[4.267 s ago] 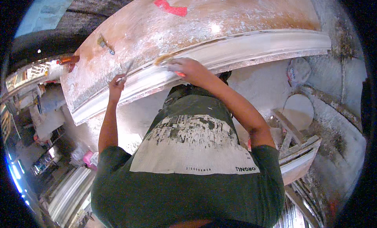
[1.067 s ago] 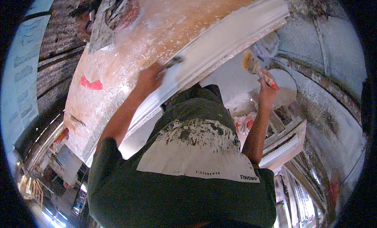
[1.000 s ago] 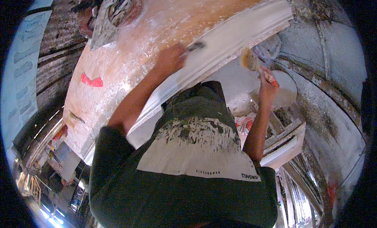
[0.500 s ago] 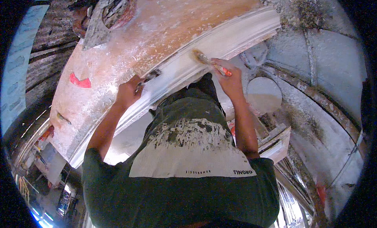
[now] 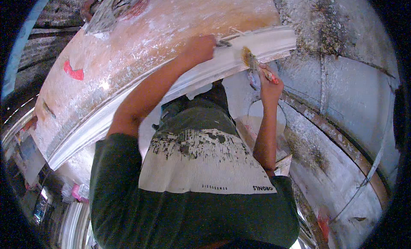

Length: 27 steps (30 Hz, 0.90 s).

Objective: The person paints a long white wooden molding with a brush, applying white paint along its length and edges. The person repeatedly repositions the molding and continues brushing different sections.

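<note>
Before me a long white moulding strip (image 5: 269, 43) with ridged edges lies along the curved front of a wide table. My right hand (image 5: 271, 89) is closed round the red handle of a paintbrush (image 5: 248, 57); its pale yellowish bristles are at the strip's right part. My left hand (image 5: 202, 49) is closed above the strip, left of the brush. From its fingers sticks out a small grey, dark-ended tool (image 5: 223, 43), blurred, its kind unclear, close to the strip's far edge.
The orange-brown tabletop (image 5: 141, 43) is speckled white. On it lie a red scrap (image 5: 73, 70) and, farther back, a greyish crusted piece (image 5: 109, 15). A round whitish container (image 5: 276, 112) stands below, partly behind my right forearm. A curved rim (image 5: 334, 112) borders the stained floor area at right.
My left hand has moved right and away along the strip with its tool. My right hand and the paintbrush have shifted right. The whole view has turned slightly.
</note>
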Tool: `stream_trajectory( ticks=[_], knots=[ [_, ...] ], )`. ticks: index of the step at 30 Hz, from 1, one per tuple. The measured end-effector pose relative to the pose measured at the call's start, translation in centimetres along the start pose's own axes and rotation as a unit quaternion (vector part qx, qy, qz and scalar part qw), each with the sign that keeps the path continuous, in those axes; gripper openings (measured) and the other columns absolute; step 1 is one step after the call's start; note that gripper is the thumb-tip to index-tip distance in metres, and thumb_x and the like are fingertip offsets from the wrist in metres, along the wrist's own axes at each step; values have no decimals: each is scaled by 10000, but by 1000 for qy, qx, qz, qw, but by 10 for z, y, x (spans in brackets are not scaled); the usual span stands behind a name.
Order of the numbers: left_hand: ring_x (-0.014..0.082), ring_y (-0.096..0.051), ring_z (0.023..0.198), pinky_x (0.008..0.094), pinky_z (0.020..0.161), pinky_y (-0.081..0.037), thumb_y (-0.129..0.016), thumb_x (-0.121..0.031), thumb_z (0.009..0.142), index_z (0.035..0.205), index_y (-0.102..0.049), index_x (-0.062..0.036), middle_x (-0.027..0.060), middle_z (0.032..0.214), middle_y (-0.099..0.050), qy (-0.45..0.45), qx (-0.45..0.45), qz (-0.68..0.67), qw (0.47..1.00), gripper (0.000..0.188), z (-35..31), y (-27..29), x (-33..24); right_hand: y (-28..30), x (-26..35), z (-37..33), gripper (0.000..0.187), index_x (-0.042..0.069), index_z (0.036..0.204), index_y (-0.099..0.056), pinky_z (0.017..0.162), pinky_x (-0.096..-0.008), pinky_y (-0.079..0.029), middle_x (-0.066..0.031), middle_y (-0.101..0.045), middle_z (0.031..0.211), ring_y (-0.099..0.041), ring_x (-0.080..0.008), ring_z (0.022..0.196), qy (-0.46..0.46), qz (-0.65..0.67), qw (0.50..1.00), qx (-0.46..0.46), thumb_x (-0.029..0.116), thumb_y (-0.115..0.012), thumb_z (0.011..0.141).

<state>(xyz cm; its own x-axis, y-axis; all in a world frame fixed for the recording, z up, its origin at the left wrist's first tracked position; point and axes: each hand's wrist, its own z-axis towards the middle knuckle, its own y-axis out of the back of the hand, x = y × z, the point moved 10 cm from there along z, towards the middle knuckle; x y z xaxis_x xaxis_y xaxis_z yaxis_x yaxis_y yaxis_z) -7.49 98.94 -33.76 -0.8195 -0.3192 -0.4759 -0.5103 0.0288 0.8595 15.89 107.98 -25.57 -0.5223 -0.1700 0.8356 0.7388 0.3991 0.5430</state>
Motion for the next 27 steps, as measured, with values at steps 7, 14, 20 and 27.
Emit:
stream_trajectory(
  ticks=[7, 14, 20, 27],
  knots=[
    [395, -633, 882, 493, 775, -513, -618, -143, 782, 1018, -615, -65, 201, 935, -655, 63, 42, -66, 995, 248, -87, 19, 52, 45, -62, 26, 193, -10, 1024, -690, 843, -263, -495, -66, -700, 983, -641, -120, 897, -92, 35, 995, 12, 23, -697, 834],
    [374, -641, 879, 476, 751, -521, -627, -189, 741, 1009, -632, -71, 180, 948, -666, -40, 45, 24, 998, 293, 109, -25, -58, 111, -120, 79, 183, -5, 1011, -694, 842, -269, -498, -65, -702, 985, -646, -132, 907, -89, 52, 994, -21, 31, -699, 832],
    [352, -658, 885, 467, 770, -527, -638, -365, 797, 962, -688, -118, 147, 947, -688, -98, 188, 145, 966, 302, 220, -8, -112, 149, -152, 109, 187, -4, 1015, -692, 861, -271, -493, -68, -700, 989, -643, -128, 909, -103, 65, 992, -12, 19, -696, 829],
    [364, -647, 868, 439, 774, -520, -626, -225, 846, 1040, -619, -114, 163, 947, -650, 37, 97, -42, 994, 224, 84, -22, -57, 175, -178, 118, 191, -19, 1021, -680, 872, -266, -487, -72, -696, 1004, -638, -126, 930, -101, 119, 984, -81, 36, -692, 838]
  ],
)
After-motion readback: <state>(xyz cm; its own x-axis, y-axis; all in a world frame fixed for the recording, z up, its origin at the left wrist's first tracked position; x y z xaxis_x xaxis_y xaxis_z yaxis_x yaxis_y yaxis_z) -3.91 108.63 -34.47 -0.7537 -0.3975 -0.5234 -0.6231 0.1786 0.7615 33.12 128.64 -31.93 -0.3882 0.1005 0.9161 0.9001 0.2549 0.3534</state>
